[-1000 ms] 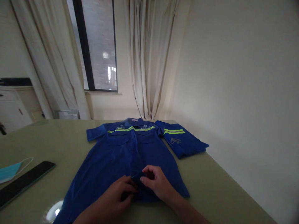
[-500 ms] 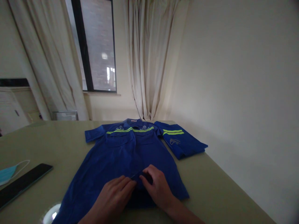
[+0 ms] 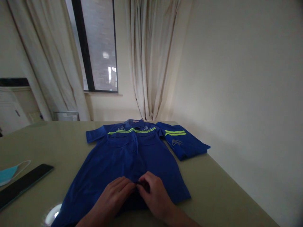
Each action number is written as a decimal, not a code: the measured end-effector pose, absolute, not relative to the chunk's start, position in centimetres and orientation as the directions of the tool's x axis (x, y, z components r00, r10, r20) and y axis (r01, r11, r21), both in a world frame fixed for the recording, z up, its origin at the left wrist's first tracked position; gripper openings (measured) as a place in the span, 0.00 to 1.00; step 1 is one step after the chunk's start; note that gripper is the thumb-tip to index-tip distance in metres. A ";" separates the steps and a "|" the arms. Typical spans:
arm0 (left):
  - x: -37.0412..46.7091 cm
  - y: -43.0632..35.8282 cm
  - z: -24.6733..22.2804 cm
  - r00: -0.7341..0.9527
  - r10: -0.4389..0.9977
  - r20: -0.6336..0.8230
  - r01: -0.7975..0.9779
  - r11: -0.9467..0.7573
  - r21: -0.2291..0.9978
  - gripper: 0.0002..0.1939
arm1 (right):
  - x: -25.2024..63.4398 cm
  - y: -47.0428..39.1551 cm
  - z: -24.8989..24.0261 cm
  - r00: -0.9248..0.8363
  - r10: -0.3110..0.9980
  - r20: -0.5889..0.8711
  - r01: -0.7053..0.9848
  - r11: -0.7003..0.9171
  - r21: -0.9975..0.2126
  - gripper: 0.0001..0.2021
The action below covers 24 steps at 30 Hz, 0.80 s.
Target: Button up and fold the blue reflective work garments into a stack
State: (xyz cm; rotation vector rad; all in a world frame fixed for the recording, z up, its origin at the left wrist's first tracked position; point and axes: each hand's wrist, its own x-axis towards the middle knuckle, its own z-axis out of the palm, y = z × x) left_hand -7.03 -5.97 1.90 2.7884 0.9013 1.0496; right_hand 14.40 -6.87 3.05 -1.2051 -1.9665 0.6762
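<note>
While the blue shirt [image 3: 118, 160] lies spread out on the green table [image 3: 217, 192], its collar [image 3: 135, 123] points away to the far side and its bottom edge is close to the person. The long way of the shirt goes from near to far, and the bottom is wider than the top. One short sleeve [image 3: 96, 133] sticks out to the left, and bright yellow stripes [image 3: 123, 131] go across the chest. The right hand [image 3: 155, 194] has its thumb and pointing finger nearly together, with a small bit of the shirt's front edge pinched in them. The left hand [image 3: 115, 192] is right beside it, fingers close together and bent down on the cloth, but their tips are hidden, so I cannot tell how tight they hold. Both hands and arms cover some of the shirt's bottom part. Next to the shirt's top right side is a folded blue cloth [image 3: 191, 145] with two yellow stripes, close to the other sleeve. Well apart on the left are a blue mask [image 3: 8, 175] and a long, flat black thing [image 3: 26, 184]. A shiny round spot [image 3: 54, 215] shows by the shirt's left edge. Behind the table are a window [image 3: 100, 47] and pale curtains [image 3: 153, 63], and a plain wall [image 3: 241, 94] stands on the right.
</note>
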 end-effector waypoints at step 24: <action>-7.2 -6.2 2.7 0.621 0.429 0.656 0.511 -0.856 0.076 0.11 | 15.5 -5.1 1.4 -0.115 0.993 -0.019 0.279 0.014 -0.960 0.12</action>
